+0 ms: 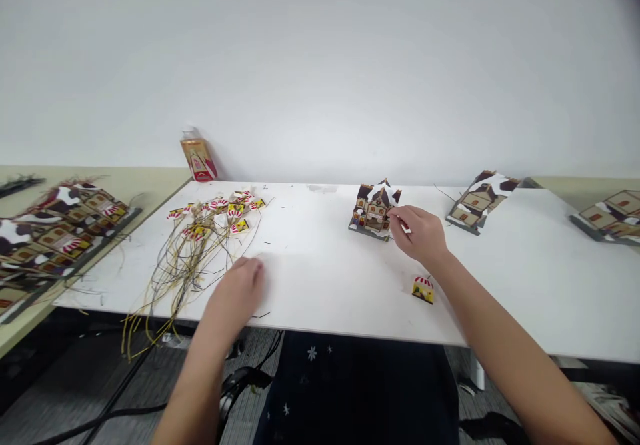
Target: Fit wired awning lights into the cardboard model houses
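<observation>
My right hand (420, 235) is closed in a pinch at the right edge of a small model house (373, 211), which stands upright with brown-and-white roofs. A small white bit shows under its fingers. Nearer to me lies a stall piece (423, 289) with a red-and-white striped awning and a yellow front. My left hand (237, 295) hovers over the left front of the table, blurred, its fingers curled and their tips hidden. Beside it spreads a pile of similar stall pieces (240, 225) with long yellow and black wires (185, 271).
More model houses stand at right, one tilted-looking house (483, 201) and another (610, 218) at the far right. A row of houses (65, 231) fills the left side table. A bottle (199, 157) stands against the wall. Cables (240, 378) hang below the white table (310, 298).
</observation>
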A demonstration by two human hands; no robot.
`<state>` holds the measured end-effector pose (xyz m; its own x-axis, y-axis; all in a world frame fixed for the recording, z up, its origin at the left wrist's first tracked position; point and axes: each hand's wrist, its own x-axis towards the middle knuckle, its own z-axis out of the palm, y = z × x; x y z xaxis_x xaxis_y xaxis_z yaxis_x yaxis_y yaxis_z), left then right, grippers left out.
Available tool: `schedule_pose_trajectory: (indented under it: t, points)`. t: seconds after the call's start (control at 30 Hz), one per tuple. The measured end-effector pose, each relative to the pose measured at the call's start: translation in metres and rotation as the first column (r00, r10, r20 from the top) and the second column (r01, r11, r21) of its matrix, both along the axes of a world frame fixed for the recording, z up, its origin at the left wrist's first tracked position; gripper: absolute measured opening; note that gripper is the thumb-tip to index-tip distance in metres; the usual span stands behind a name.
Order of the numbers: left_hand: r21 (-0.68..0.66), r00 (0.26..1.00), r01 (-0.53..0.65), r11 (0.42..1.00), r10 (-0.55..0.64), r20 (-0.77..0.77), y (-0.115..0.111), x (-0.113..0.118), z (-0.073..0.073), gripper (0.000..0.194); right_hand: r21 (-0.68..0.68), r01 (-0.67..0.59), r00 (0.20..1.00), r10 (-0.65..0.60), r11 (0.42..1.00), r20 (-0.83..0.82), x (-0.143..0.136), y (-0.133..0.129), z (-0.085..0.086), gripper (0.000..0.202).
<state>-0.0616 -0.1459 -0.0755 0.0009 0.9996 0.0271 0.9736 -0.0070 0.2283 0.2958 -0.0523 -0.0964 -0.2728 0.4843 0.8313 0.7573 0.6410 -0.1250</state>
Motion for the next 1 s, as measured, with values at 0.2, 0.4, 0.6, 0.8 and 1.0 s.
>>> schedule_pose_trajectory:
  t: [0.2,0.4,0.6,0.8,1.0]
  points:
    - [0.076,0.928,-0.29,0.954,0.3,-0.22,-0.022,-0.081,-0.013,0.038,0.036,0.017,1.0,-0.016,0.999,-0.014,0.001,0.0,0.0,0.008]
    - [0.061,0.829,-0.498,0.865,0.495,-0.262,-0.022,-0.101,0.01,0.026,-0.01,0.013,0.999,-0.013,1.0,-0.044,0.002,-0.001,0.002,0.011]
    - [0.145,0.84,-0.516,0.844,0.532,-0.109,0.009,-0.037,0.039,0.027,-0.138,-0.078,0.995,0.068,0.987,-0.075,0.004,-0.003,0.005,0.017]
    - [0.362,0.881,0.081,0.929,-0.236,0.411,0.093,0.077,0.029,0.023,-0.236,-0.137,0.987,0.113,0.962,-0.114,0.01,0.0,0.003,0.019]
    - [0.147,0.793,0.182,0.972,-0.233,0.562,0.146,0.133,-0.009,0.057,-0.307,-0.091,0.992,0.06,0.947,-0.107,0.014,0.007,0.003,0.013]
